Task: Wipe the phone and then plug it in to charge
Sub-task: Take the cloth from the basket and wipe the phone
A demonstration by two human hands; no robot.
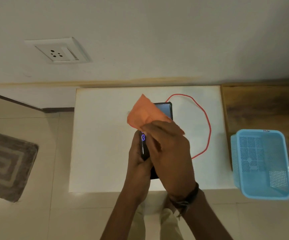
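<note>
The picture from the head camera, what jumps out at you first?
The bright orange cloth in the middle, pressed by the right hand onto a dark phone that the left hand steadies over the white table. Next, a thin red cable loops to the right, and a blue basket sits at the table's right edge.

Cream wall [157, 32], tiled floor [53, 213], grey rug [5, 163].

Phone [164, 109] mid hidden by cloth [145, 115] & hands; cable [207, 122] end hidden behind right hand [171, 153].
</note>
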